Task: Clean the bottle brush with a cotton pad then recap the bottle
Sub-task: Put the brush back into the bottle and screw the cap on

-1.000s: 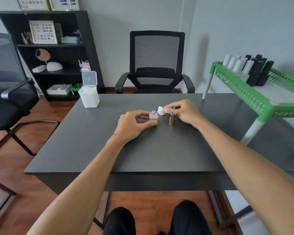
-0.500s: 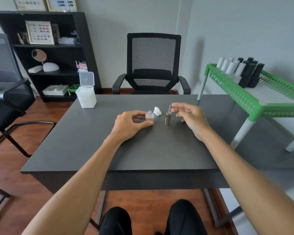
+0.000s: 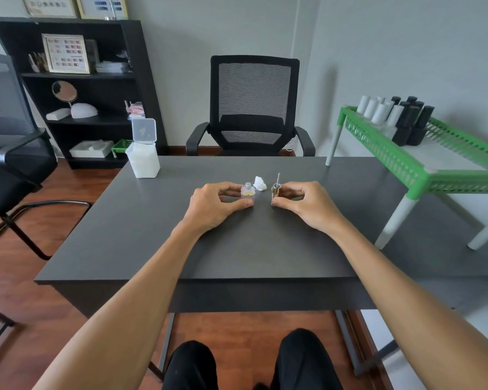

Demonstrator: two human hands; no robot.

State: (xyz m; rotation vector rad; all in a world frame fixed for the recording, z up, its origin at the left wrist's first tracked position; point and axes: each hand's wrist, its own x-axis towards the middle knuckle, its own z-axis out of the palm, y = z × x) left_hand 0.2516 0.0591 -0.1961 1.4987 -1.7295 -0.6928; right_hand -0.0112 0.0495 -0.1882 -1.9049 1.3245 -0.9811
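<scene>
A small clear bottle (image 3: pixel 248 192) with a gold label stands uncapped on the dark grey table (image 3: pixel 237 249). My left hand (image 3: pixel 214 205) grips it between thumb and fingers. To its right the gold cap (image 3: pixel 275 191) stands upside down, its thin brush (image 3: pixel 278 178) pointing up. My right hand (image 3: pixel 307 205) pinches the cap between thumb and fingers. A crumpled white cotton pad (image 3: pixel 260 183) lies on the table just behind, between bottle and cap.
A white container (image 3: pixel 143 159) with its clear lid flipped up stands at the table's back left. A green rack (image 3: pixel 423 161) with white and black bottles borders the right side. A black office chair (image 3: pixel 251 108) faces me across the table.
My right hand let go of the cotton pad, drew back with fingers apart, then came in again and now pinches the gold cap. My left hand stayed on the bottle.
</scene>
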